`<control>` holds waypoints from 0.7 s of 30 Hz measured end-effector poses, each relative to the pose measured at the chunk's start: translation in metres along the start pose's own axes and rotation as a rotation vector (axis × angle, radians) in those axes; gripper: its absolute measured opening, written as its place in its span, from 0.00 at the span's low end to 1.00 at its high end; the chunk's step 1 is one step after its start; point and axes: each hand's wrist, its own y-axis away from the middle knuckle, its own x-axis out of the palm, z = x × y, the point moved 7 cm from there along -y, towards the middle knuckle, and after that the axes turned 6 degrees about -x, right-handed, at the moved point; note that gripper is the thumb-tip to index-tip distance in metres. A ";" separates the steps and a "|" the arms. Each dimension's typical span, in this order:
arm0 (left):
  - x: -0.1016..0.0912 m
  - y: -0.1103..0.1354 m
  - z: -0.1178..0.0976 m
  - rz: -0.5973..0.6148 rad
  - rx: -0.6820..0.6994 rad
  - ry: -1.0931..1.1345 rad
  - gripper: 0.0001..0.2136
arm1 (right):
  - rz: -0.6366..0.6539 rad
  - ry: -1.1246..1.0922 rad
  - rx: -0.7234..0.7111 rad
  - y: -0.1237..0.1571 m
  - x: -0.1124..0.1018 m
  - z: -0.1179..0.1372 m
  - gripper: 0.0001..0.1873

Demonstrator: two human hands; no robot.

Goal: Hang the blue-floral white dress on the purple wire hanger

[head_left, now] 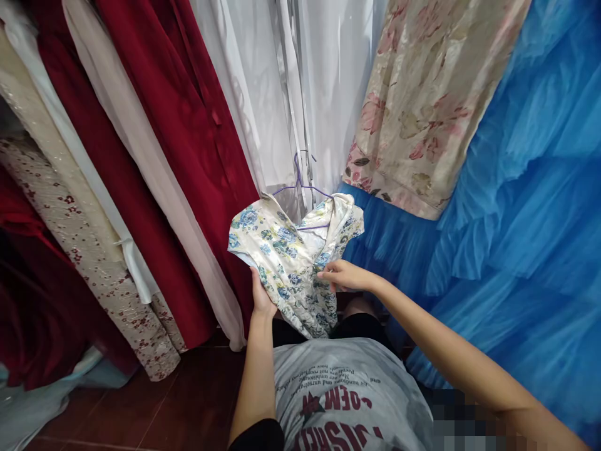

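A small cream dress with blue flowers [291, 257] hangs on a purple wire hanger [300, 181] in front of me. My left hand [261, 294] grips the dress at its lower left side, fingers closed on the cloth. My right hand [340, 275] pinches the fabric at the right middle of the dress. The hanger's hook rises toward a metal pole [300, 94] behind it; whether it hangs on the pole I cannot tell.
Long garments hang all round: dark red gowns [188, 138], a cream one [141, 163], a beaded cream one with red flowers [84, 250], white sheer fabric [328, 81], a pink floral dress [422, 100] and a big blue tulle gown [516, 238]. A dark red floor [188, 407] lies below.
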 end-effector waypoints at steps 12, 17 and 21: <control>-0.019 -0.002 0.000 -0.291 0.191 -0.388 0.25 | -0.314 -0.274 -0.051 -0.018 0.004 -0.006 0.17; 0.007 0.024 -0.017 -0.340 0.602 -0.863 0.36 | -0.358 -0.306 -0.065 0.005 -0.012 0.010 0.17; 0.052 0.031 0.013 0.002 0.540 -0.954 0.34 | -0.245 -0.265 -0.047 0.001 0.011 0.017 0.14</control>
